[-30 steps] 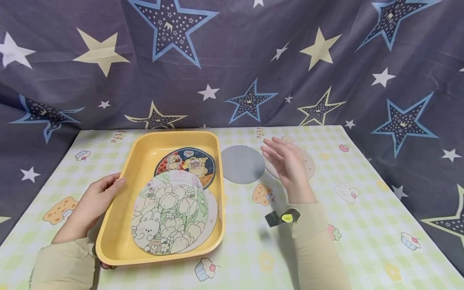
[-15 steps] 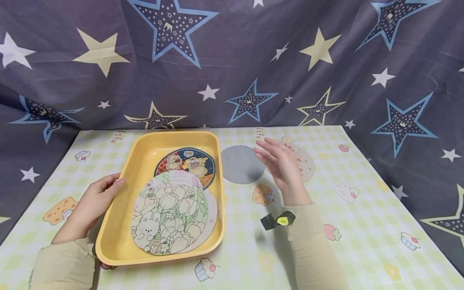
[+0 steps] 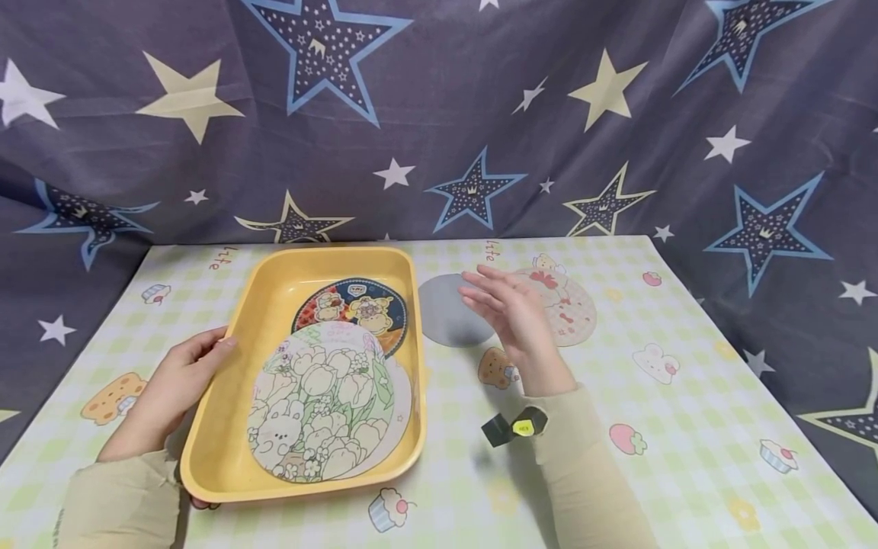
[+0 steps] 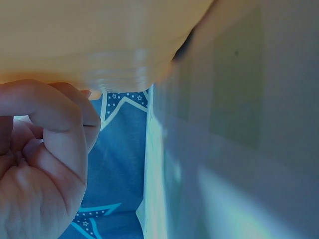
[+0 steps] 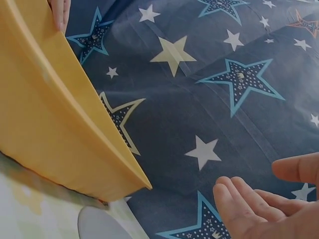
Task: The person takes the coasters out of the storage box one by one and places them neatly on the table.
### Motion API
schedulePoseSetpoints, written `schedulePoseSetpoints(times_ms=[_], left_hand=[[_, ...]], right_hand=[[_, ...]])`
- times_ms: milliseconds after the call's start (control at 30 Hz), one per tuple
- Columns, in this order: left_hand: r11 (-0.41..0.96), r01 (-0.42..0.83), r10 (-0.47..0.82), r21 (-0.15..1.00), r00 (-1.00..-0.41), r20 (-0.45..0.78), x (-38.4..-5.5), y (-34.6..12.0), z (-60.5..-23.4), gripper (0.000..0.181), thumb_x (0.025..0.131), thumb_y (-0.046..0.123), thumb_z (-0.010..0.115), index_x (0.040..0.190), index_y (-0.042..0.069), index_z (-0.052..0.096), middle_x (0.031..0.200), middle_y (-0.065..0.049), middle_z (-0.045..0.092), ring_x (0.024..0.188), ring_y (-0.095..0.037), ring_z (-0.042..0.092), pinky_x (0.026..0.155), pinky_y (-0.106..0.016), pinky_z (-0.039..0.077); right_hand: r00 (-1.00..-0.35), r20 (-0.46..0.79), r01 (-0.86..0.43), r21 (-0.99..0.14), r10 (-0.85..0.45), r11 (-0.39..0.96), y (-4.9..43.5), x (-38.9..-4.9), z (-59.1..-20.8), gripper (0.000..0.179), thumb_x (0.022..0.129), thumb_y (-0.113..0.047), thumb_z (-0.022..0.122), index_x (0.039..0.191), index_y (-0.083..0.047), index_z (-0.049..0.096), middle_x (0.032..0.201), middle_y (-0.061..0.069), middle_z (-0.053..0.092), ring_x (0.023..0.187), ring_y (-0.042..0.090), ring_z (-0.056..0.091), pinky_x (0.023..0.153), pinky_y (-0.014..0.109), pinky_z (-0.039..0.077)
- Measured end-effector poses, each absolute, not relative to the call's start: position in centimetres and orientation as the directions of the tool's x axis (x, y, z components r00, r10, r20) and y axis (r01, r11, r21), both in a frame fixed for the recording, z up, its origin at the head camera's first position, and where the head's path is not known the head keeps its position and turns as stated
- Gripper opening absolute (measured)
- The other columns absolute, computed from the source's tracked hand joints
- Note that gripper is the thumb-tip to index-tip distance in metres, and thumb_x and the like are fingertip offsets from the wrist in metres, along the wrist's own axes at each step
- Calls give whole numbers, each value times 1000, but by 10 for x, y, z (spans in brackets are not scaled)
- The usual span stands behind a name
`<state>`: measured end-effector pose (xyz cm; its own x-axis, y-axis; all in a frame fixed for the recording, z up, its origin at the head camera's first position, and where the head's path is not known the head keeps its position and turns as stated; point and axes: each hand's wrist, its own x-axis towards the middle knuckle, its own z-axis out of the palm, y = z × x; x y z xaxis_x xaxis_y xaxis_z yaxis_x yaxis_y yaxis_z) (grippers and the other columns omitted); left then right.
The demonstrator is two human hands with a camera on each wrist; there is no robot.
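My left hand (image 3: 173, 390) grips the left rim of a yellow tray (image 3: 236, 427), thumb over the edge and fingers curled below it in the left wrist view. Inside the tray lies a round flat piece with tulips and a rabbit (image 3: 322, 408). It overlaps a dark blue and red round piece with cartoon bears (image 3: 350, 305), and a pale round edge (image 3: 401, 415) shows beneath. My right hand (image 3: 514, 324) hovers over the table, holding nothing, its fingers extended and thumb apart in the right wrist view. Partly behind it lie a plain grey disc (image 3: 449, 316) and a pale disc with red markings (image 3: 572, 316).
A green checked tablecloth (image 3: 700, 473) with printed cartoon figures covers the table. Behind it hangs a dark star-patterned curtain (image 3: 439, 91). The tray's right wall (image 3: 420, 366) stands close beside the grey disc. A black strap with a yellow tag (image 3: 523, 427) is on the right wrist.
My right hand has moved left, from in front of the pale disc to the grey one, uncovering more of the pale disc's red markings. My left hand and the tray have stayed put.
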<state>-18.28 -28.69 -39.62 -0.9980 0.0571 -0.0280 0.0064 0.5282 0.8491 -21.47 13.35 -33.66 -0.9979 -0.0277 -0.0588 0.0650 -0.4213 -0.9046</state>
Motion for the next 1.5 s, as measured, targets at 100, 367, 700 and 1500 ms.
schedulePoseSetpoints(times_ms=[100,367,700,1500], left_hand=[[527,6,56,850,-998,-27,-182,-287,-396,63,107,35,39,146,-15,33,128,-35,52,83,4,64,68,-22,59],[529,-7,44,848,-998,-35,-183,-287,-397,64,107,36,39,146,-14,33,127,-33,54,81,4,64,68,-23,59],[520,0,52,854,-998,-32,-184,-288,-398,64,107,35,39,146,-14,33,127,-33,53,82,3,64,69,-23,59],[518,10,55,855,-998,-22,-183,-288,-397,63,107,35,40,146,-15,34,125,-34,54,82,3,64,69,-23,59]], right_hand=[[-997,-58,73,-907,-48,-415,129,-213,-336,39,100,-5,50,137,8,47,108,6,73,89,14,73,92,30,57],[-994,-48,81,-923,-96,-376,122,-211,-336,38,100,-5,51,135,9,50,104,3,75,89,14,73,91,30,57],[-987,-48,96,-940,-153,-327,115,-211,-336,41,99,-5,52,137,10,48,101,1,74,87,13,73,91,32,57],[-965,-41,100,-970,-258,-223,84,-214,-327,36,98,-7,57,130,7,57,127,32,61,93,22,73,92,37,57]])
